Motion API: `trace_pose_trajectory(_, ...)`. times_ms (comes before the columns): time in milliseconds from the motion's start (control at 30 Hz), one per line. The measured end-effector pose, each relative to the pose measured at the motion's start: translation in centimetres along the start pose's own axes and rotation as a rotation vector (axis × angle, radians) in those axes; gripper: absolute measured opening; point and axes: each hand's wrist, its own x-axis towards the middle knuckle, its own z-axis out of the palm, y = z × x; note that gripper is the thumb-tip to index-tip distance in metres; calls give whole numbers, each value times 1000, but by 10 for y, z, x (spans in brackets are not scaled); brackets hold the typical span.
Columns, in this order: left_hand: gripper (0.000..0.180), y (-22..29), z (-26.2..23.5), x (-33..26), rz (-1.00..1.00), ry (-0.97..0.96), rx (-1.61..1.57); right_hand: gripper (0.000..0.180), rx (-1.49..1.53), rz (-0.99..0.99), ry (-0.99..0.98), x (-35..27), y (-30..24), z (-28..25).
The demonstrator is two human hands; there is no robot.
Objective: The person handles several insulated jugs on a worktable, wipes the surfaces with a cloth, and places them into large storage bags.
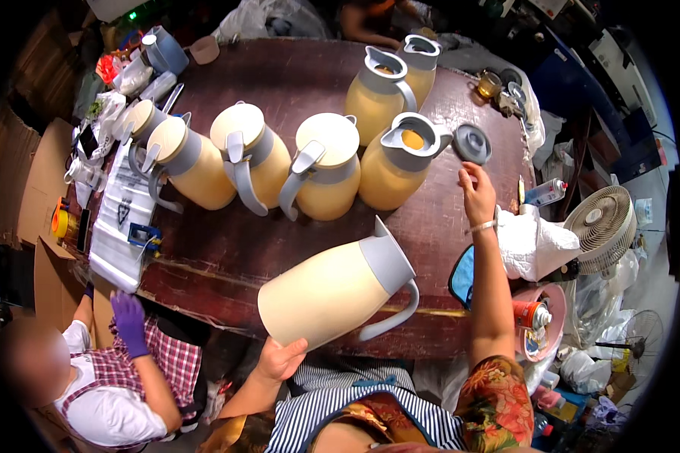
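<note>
My left hand (281, 360) grips the base end of a cream vacuum jug (325, 294) with a grey collar and handle. The jug lies tilted above the table's near edge, its spout end up to the right. At the right, my right hand (477, 196) is at the near edge of a round grey lid (473, 142). Its fingers are loosely bent, with no object visible between them; whether they touch the lid is unclear. Beyond the held jug stands an open-topped jug (397, 170), and beside it a jug with a cream lid (327, 177).
More lidded jugs (251, 155) stand to the left, and two open-topped jugs (375, 102) farther back on the dark red table (227, 249). A co-worker's purple-gloved hand (131, 325) is at lower left. A spray can (545, 192) and a fan (599, 226) are at right.
</note>
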Motion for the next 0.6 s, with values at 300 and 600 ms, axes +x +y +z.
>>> trace_pose_trajectory(300,59,92,25,-27,-170,-146,285,69,834,435,-601,-231,-191,-55)
trace_pose_trajectory(600,53,73,97,-24,-480,-523,569,16,1404,764,-177,-422,-194,-112)
